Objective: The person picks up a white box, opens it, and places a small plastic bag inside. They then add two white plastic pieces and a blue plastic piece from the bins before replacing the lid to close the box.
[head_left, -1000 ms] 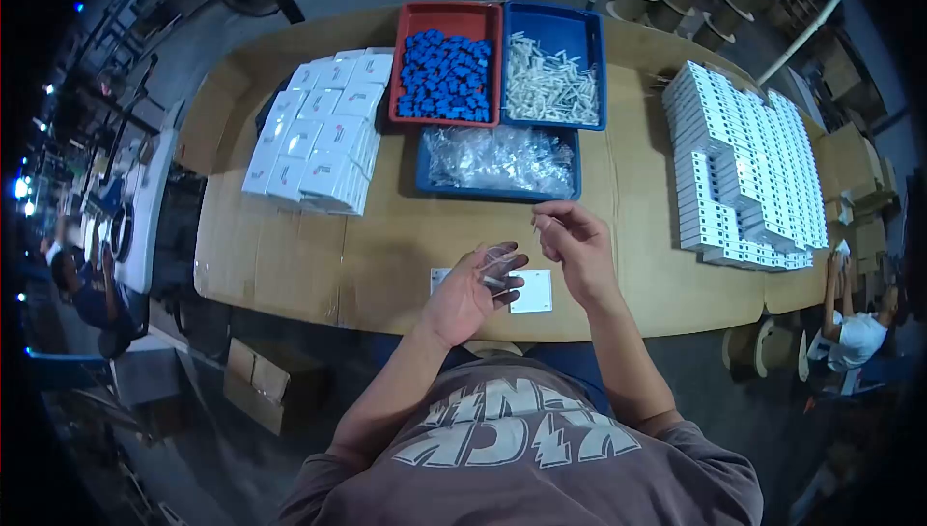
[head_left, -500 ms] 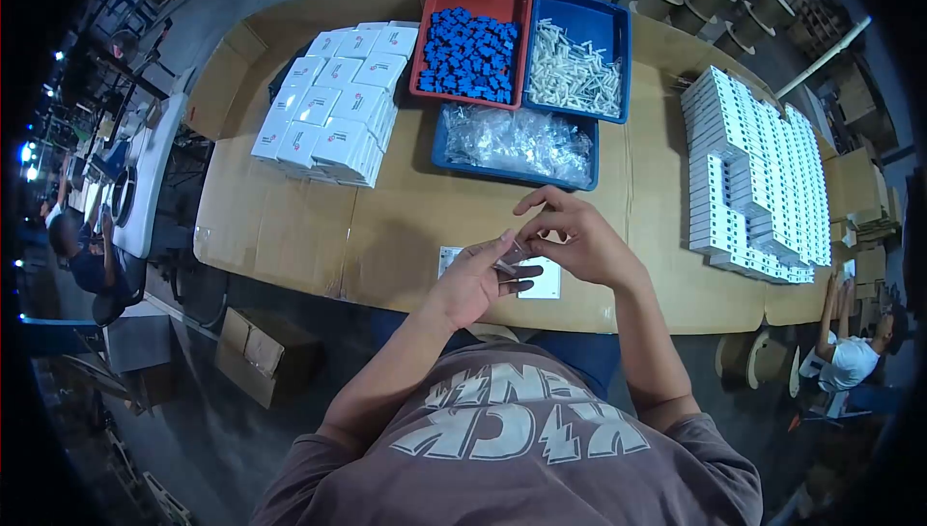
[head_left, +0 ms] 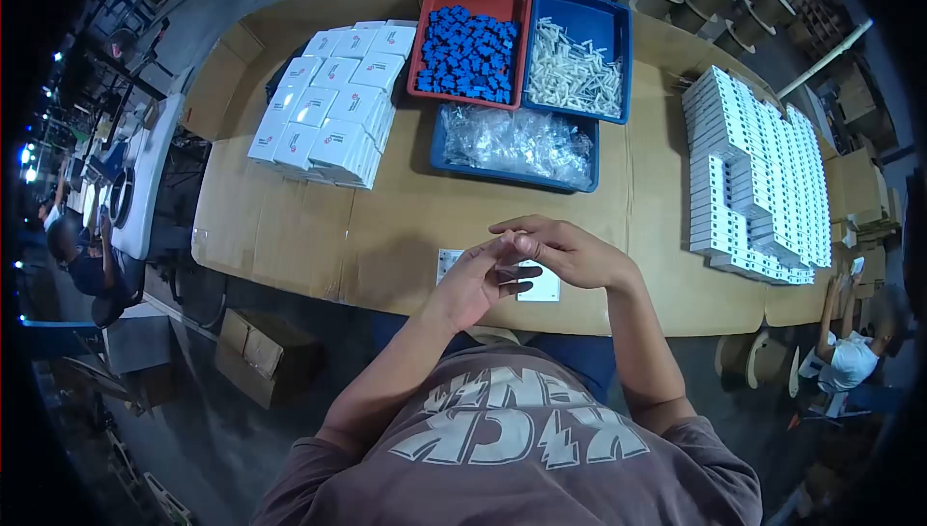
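My left hand (head_left: 468, 286) is palm up over the near part of the table, its thumb and index tip pinched and its other fingers curled. From the right, my right hand (head_left: 577, 254) meets it, thumb and fingertips closed together against the left fingertips. Whatever lies between the fingers is hidden. Below the hands, a flat white piece (head_left: 541, 286) lies on the cardboard, partly covered by them. Its left part, or a second white piece (head_left: 447, 260), shows beside my left hand.
Beyond the hands stand a blue tray of clear plastic bags (head_left: 449, 161), a red tray of blue parts (head_left: 418, 72) and a blue tray of white plugs (head_left: 626, 62). Stacked white boxes (head_left: 333, 106) are at left, more white boxes (head_left: 753, 178) at right. A co-worker (head_left: 850, 357) sits far right.
My right hand has lowered, its raised fingers closing down onto my left fingertips. A small clear item seen between the hands is now hidden.
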`<action>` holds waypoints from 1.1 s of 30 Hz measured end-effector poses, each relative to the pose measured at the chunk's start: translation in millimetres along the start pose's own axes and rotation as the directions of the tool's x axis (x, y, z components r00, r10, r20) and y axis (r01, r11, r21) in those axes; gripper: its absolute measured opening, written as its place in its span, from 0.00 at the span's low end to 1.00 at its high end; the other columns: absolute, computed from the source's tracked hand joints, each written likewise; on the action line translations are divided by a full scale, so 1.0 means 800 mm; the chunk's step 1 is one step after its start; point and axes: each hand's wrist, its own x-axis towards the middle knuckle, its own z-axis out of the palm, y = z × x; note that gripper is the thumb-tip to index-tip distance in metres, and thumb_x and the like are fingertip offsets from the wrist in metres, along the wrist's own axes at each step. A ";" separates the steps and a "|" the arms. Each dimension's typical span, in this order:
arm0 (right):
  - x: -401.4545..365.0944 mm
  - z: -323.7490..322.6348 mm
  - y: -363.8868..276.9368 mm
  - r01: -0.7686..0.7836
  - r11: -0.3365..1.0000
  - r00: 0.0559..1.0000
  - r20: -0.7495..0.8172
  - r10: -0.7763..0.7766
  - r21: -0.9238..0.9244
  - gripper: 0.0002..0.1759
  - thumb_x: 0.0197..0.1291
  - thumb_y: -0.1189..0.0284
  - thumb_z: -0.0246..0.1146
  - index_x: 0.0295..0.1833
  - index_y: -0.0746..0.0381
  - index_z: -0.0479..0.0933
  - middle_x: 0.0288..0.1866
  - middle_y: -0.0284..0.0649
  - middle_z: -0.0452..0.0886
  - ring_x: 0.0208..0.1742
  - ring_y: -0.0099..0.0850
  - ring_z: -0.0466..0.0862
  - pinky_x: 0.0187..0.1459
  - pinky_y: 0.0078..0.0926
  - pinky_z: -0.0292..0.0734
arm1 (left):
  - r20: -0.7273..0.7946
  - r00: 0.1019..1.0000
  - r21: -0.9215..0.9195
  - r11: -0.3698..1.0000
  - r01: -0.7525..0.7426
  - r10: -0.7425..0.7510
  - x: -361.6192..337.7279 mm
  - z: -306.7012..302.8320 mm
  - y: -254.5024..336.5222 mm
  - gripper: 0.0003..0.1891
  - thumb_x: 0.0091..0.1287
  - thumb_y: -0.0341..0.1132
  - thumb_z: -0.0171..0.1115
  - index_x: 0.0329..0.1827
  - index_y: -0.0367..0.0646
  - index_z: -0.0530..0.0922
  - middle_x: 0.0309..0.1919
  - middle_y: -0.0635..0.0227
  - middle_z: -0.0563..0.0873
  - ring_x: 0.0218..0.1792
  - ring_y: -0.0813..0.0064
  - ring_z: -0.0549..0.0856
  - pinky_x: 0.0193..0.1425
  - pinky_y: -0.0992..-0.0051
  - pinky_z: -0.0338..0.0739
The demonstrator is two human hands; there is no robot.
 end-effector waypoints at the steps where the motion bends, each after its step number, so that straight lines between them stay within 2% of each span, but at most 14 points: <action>1: 0.000 -0.002 0.000 -0.003 1.000 1.000 -0.006 0.003 0.008 0.29 0.86 0.55 0.51 0.57 0.69 0.87 0.75 0.53 0.78 0.75 0.48 0.76 0.74 0.42 0.71 | 0.000 1.000 -0.002 1.000 -0.005 0.005 -0.002 0.005 0.002 0.19 0.83 0.49 0.60 0.64 0.45 0.82 0.52 0.69 0.89 0.55 0.70 0.89 0.60 0.64 0.85; 5: 0.000 -0.002 -0.007 -0.009 0.998 1.000 -0.017 0.008 -0.058 0.28 0.86 0.55 0.51 0.57 0.68 0.87 0.74 0.54 0.78 0.75 0.48 0.76 0.74 0.43 0.71 | 0.009 1.000 -0.010 1.000 -0.015 0.015 -0.002 0.000 0.002 0.18 0.84 0.48 0.59 0.64 0.46 0.81 0.50 0.71 0.88 0.53 0.72 0.88 0.60 0.64 0.85; 8: 0.001 0.001 -0.001 -0.012 0.997 1.000 -0.008 0.011 -0.079 0.28 0.85 0.54 0.51 0.57 0.68 0.87 0.74 0.54 0.78 0.74 0.48 0.77 0.74 0.43 0.71 | -0.077 0.997 -0.003 1.000 0.024 -0.024 -0.001 0.004 0.004 0.18 0.84 0.48 0.58 0.64 0.45 0.81 0.48 0.72 0.87 0.53 0.73 0.88 0.60 0.65 0.85; 10: 0.005 0.004 0.011 0.009 0.997 1.000 -0.023 -0.011 -0.076 0.29 0.85 0.54 0.52 0.57 0.68 0.88 0.74 0.54 0.78 0.73 0.49 0.78 0.73 0.43 0.73 | -0.019 1.000 -0.037 0.999 0.001 -0.002 0.004 -0.010 -0.004 0.19 0.83 0.49 0.59 0.64 0.45 0.81 0.47 0.72 0.87 0.53 0.73 0.88 0.60 0.65 0.85; 13: 0.005 0.000 -0.003 -0.054 0.992 0.997 -0.050 0.060 0.116 0.29 0.85 0.53 0.52 0.56 0.68 0.88 0.73 0.53 0.79 0.73 0.49 0.78 0.73 0.43 0.73 | 0.006 1.000 -0.024 1.000 -0.019 0.019 0.002 -0.015 -0.006 0.21 0.83 0.52 0.57 0.66 0.46 0.79 0.52 0.70 0.87 0.54 0.71 0.88 0.62 0.63 0.84; 14: 0.005 -0.001 -0.008 -0.053 0.993 0.997 -0.052 0.059 0.110 0.29 0.85 0.54 0.52 0.55 0.68 0.88 0.73 0.52 0.79 0.72 0.48 0.79 0.72 0.42 0.75 | 0.007 1.000 -0.007 1.000 -0.022 0.022 0.001 -0.014 -0.005 0.22 0.84 0.53 0.56 0.67 0.47 0.78 0.55 0.69 0.87 0.54 0.71 0.87 0.62 0.62 0.84; 17: 0.008 0.008 0.006 0.010 0.998 0.998 -0.065 -0.015 -0.062 0.26 0.85 0.57 0.54 0.59 0.71 0.85 0.69 0.53 0.83 0.66 0.49 0.83 0.69 0.39 0.77 | -0.024 1.000 -0.060 0.998 -0.009 0.007 0.000 -0.014 -0.004 0.20 0.82 0.50 0.61 0.63 0.45 0.81 0.46 0.73 0.87 0.52 0.73 0.88 0.60 0.65 0.84; 20: 0.010 0.007 0.011 -0.030 0.999 0.999 0.011 0.030 -0.036 0.27 0.84 0.56 0.54 0.57 0.69 0.87 0.72 0.53 0.81 0.70 0.47 0.81 0.69 0.40 0.77 | -0.098 0.995 -0.042 0.999 0.030 -0.034 0.002 -0.013 -0.004 0.19 0.82 0.50 0.60 0.63 0.46 0.81 0.46 0.74 0.87 0.52 0.73 0.88 0.59 0.64 0.84; 23: 0.012 0.006 0.006 -0.046 0.999 0.999 0.022 0.045 0.025 0.26 0.84 0.57 0.55 0.60 0.69 0.86 0.71 0.54 0.81 0.71 0.47 0.81 0.70 0.40 0.76 | -0.077 0.997 -0.070 0.997 0.011 -0.016 0.005 -0.022 -0.012 0.19 0.82 0.50 0.61 0.63 0.47 0.81 0.47 0.74 0.87 0.52 0.72 0.89 0.60 0.64 0.84; 27: 0.015 -0.001 0.021 -0.040 0.998 0.998 -0.036 0.041 0.051 0.23 0.84 0.60 0.57 0.60 0.70 0.85 0.70 0.52 0.82 0.67 0.42 0.84 0.67 0.38 0.79 | 0.023 1.000 -0.061 0.998 0.016 -0.015 0.006 -0.028 -0.009 0.20 0.86 0.50 0.52 0.66 0.46 0.78 0.55 0.67 0.88 0.53 0.71 0.89 0.60 0.65 0.85; 28: 0.016 -0.002 0.027 -0.018 0.997 0.996 -0.084 0.024 0.069 0.22 0.83 0.62 0.59 0.60 0.70 0.85 0.67 0.49 0.85 0.61 0.35 0.86 0.62 0.34 0.81 | 0.003 1.000 -0.089 0.996 0.013 -0.012 0.005 -0.027 -0.009 0.20 0.87 0.49 0.50 0.66 0.45 0.79 0.57 0.65 0.89 0.53 0.68 0.90 0.60 0.65 0.85; 31: 0.024 -0.025 0.026 -0.095 0.992 0.977 -0.183 0.108 0.079 0.21 0.81 0.62 0.61 0.60 0.70 0.85 0.59 0.46 0.90 0.54 0.29 0.87 0.58 0.31 0.81 | -0.080 0.994 -0.045 0.997 0.065 -0.069 0.004 -0.020 -0.004 0.21 0.86 0.50 0.50 0.66 0.44 0.79 0.60 0.63 0.89 0.53 0.67 0.90 0.60 0.64 0.85; 32: 0.028 -0.035 0.022 -0.104 0.991 0.960 -0.253 0.122 0.084 0.20 0.80 0.62 0.62 0.58 0.69 0.86 0.49 0.42 0.92 0.48 0.25 0.86 0.54 0.28 0.81 | -0.056 0.996 -0.060 0.996 0.064 -0.067 0.007 -0.029 -0.008 0.23 0.86 0.51 0.51 0.67 0.43 0.79 0.62 0.60 0.88 0.53 0.67 0.90 0.61 0.64 0.84; 33: 0.034 -0.046 0.032 -0.096 0.994 0.946 -0.307 0.104 0.044 0.19 0.80 0.63 0.63 0.57 0.69 0.86 0.48 0.41 0.91 0.48 0.25 0.86 0.53 0.28 0.81 | -0.058 0.996 -0.058 0.996 0.067 -0.070 0.007 -0.031 -0.009 0.23 0.85 0.51 0.52 0.68 0.42 0.79 0.62 0.60 0.88 0.53 0.67 0.89 0.61 0.64 0.83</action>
